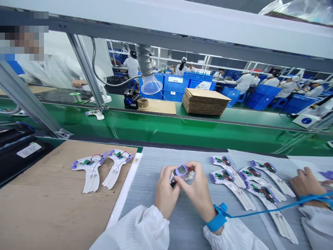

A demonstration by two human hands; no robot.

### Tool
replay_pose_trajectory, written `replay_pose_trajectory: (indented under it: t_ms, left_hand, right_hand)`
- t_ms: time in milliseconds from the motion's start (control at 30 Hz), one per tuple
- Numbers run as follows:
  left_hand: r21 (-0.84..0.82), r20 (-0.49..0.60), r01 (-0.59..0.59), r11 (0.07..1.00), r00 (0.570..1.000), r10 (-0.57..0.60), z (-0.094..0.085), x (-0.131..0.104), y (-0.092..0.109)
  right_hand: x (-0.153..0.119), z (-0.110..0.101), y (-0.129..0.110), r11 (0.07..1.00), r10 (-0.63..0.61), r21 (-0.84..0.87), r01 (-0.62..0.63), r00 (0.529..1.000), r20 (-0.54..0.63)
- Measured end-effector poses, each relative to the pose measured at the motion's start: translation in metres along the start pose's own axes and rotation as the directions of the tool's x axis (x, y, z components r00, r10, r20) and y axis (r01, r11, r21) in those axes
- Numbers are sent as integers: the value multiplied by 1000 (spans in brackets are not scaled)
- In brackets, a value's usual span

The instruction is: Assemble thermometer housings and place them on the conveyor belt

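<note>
Between my two hands is a small purple-rimmed display part (181,169) with a grey screen, its face tilted up. My left hand (167,189) pinches its left side, where a dark piece shows under the fingers. On the right, my right hand (197,185), with a blue wrist strap (217,218), closes its thumb and fingers on the same part; whitish bits show beneath. Several white handle shells (232,187) with purple ends, green boards and wires lie to the right. Two similar shells (91,177) rest on the brown cardboard at the left.
Cardboard sheet (47,198) covers the left worktable. Another person's hand (308,182) is at the far right, near a blue cord (273,210). Beyond the green conveyor (156,133) stand stacked cardboard (204,102), a tape roll (143,103) and a funnel-shaped extractor hood (151,84). A metal post crosses at left.
</note>
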State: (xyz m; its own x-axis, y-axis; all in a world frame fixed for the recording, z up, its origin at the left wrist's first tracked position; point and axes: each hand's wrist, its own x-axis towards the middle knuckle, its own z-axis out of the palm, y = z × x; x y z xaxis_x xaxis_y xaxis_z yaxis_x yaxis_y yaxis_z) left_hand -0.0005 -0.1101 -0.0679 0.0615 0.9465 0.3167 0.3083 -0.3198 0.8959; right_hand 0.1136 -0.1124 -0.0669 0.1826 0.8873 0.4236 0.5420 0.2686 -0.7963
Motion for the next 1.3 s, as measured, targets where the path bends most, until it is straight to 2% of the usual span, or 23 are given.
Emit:
replay_pose_trajectory:
  t_ms: [67,133,200,233,267,333,433,533,700,900,1133,1233,1300]
  left_hand:
    - [-133,35,73,988,997,-69,4,-1,1]
    - [-299,86,223,928,975,-207,6,0,-1]
    - [-429,126,334,839,942,-310,8,3,-6]
    - [-467,129,345,814,937,-323,8,4,-9]
    - [-482,116,327,812,943,-311,8,6,-12]
    - [-430,36,222,875,973,-229,6,7,-16]
    - [-218,-78,28,975,996,-46,3,5,-12]
    - [-107,-77,-71,992,995,63,1,1,-5]
    - [-33,-36,-115,993,993,114,3,-1,-2]
    - [-7,-29,-114,993,993,113,3,-2,-4]
    - [47,-39,-128,991,991,130,3,-3,-5]
    - [74,-13,-130,989,991,131,1,-3,-5]
    - [81,6,-133,988,991,133,-1,-2,-4]
  right_hand:
    - [-1,-1,-1,1000,24,19,-24,999,-20]
    - [-2,-2,-1,998,12,70,-10,1000,-28]
    - [-3,-4,-3,987,-57,147,59,998,-18]
    - [-3,-4,-4,977,-105,188,105,994,-7]
    - [-4,-5,-5,964,-152,222,147,988,7]
    - [-4,-7,-6,949,-213,247,197,976,37]
    - [-3,-10,-7,958,-214,209,195,974,77]
    - [-3,-13,-8,962,-196,215,171,975,102]
    - [-5,-15,-10,956,-166,260,133,980,107]
    - [-5,-15,-7,973,-126,207,99,984,124]
    - [-11,-9,-6,956,-78,290,44,991,107]
    - [-10,-11,-10,973,-64,229,41,993,97]
    - [-7,-15,-12,984,-97,162,77,988,120]
